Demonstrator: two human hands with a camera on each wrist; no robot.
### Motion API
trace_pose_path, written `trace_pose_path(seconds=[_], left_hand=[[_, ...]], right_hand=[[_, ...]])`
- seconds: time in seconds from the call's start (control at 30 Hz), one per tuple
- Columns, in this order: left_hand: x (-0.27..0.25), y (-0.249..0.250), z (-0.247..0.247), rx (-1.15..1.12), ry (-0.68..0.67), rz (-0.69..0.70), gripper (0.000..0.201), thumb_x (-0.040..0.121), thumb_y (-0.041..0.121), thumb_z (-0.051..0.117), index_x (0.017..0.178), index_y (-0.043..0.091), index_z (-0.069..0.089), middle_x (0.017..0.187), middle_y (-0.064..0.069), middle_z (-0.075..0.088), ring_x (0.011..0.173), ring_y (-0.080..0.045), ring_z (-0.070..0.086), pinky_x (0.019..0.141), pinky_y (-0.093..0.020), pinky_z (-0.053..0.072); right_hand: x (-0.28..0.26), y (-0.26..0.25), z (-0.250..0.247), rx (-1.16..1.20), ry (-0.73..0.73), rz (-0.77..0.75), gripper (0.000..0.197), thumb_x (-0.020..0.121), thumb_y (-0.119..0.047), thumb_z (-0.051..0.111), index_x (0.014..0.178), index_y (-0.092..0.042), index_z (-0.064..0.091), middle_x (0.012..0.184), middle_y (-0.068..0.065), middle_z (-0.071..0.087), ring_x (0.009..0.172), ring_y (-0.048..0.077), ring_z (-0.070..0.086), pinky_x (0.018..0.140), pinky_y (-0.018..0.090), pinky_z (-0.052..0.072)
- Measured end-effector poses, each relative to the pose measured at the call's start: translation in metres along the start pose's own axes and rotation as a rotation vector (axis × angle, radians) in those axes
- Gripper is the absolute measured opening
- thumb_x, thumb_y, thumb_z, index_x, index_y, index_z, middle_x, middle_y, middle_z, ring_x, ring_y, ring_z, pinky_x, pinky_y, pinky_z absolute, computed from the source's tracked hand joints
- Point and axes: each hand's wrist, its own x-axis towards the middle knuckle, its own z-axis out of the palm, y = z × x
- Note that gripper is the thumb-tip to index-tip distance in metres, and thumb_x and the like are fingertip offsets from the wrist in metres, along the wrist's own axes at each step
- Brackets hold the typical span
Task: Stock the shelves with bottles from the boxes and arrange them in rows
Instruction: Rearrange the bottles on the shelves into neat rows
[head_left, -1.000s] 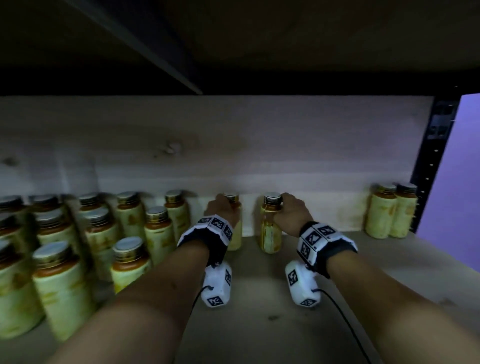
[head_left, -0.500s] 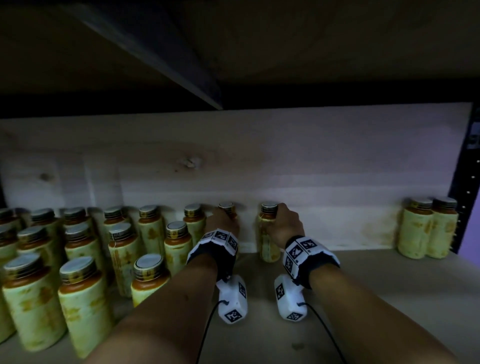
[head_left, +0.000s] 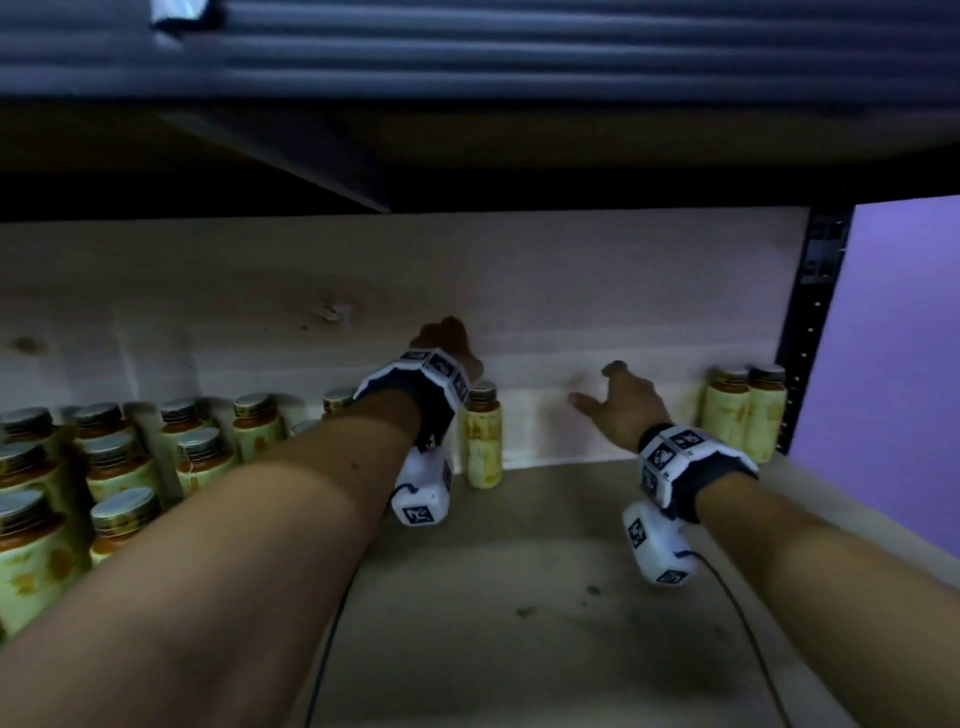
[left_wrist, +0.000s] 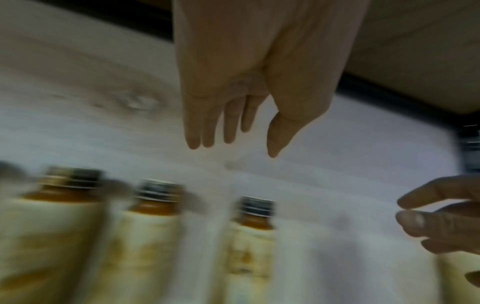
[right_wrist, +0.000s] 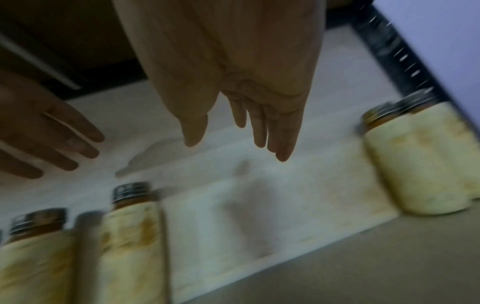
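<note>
Bottles first: I see the big block of them (head_left: 130, 467) filling the lower left of the head view, yellow-labelled, amber at the neck, metal caps, standing in rows on the wooden shelf (head_left: 519, 597). The last one in the back row (head_left: 483, 441) stands upright at centre frame against the pale back board (head_left: 571, 312), and a pair (head_left: 743, 410) sits at the far right by the black upright (head_left: 810, 332).

I judge these rigid, moderately heavy with liquid inside, and possibly breakable if knocked. The labels look smooth, so I'd take each round the body just under the shoulder, not by the cap.

The shelf is flat, bare wood with a wide gap between the centre bottle and the right-hand pair, under a low dark board overhead.

My left hand (head_left: 447, 348) hovers above the centre bottle, fingers straight, holding nothing. My right hand (head_left: 623, 400) floats mid-gap, fingers spread, empty too.
</note>
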Motion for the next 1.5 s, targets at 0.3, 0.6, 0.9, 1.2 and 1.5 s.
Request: trace_pose_path(seconds=[0.3,0.6,0.9,1.2,1.5], left_hand=[[-0.010,0.123,0.095,0.055,-0.163,0.335,0.004,0.093,0.013,0.056,0.092,0.011,0.052,0.093,-0.014,0.059,0.063,-0.017,0.049,0.064,-0.027,0.041],[0.036,0.209,0.196,-0.077,-0.252,0.471,0.038,0.091,0.035,0.060,0.112,0.004,0.054,0.113,-0.015,0.057,0.104,-0.030,0.058,0.066,-0.027,0.040],[0.054,0.247,0.220,-0.621,-0.252,0.447,0.038,0.084,0.042,0.067,0.115,0.022,0.059,0.113,-0.002,0.066,0.106,-0.027,0.062,0.076,-0.024,0.040],[0.005,0.168,0.181,-0.476,-0.156,0.260,0.048,0.085,0.050,0.062,0.109,0.008,0.059,0.112,-0.014,0.065,0.101,-0.032,0.062,0.078,-0.030,0.044],[-0.065,0.031,0.113,-0.378,-0.086,0.075,0.041,0.089,0.045,0.060,0.106,0.008,0.059,0.110,-0.013,0.065,0.099,-0.033,0.062,0.072,-0.030,0.042]], right_hand=[[-0.003,0.148,-0.069,-0.042,0.165,0.266,0.055,0.091,-0.034,0.064,0.133,-0.003,0.048,0.130,0.019,0.058,0.118,0.034,0.056,0.091,0.033,0.043],[0.067,0.242,-0.071,0.675,0.333,0.376,0.039,0.095,-0.022,0.060,0.128,-0.023,0.039,0.092,0.000,0.058,0.074,0.011,0.055,0.056,0.027,0.043],[0.083,0.227,-0.053,0.426,0.191,0.367,0.051,0.095,-0.040,0.055,0.138,-0.020,0.036,0.129,0.009,0.053,0.120,0.033,0.053,0.100,0.056,0.046],[-0.005,0.148,-0.033,0.511,0.007,0.278,0.038,0.095,-0.031,0.060,0.128,-0.018,0.046,0.120,0.008,0.059,0.104,0.026,0.060,0.083,0.050,0.056],[-0.077,0.046,0.018,0.644,-0.119,0.195,0.034,0.093,-0.023,0.063,0.125,-0.019,0.053,0.121,0.009,0.064,0.104,0.028,0.064,0.077,0.043,0.057]])
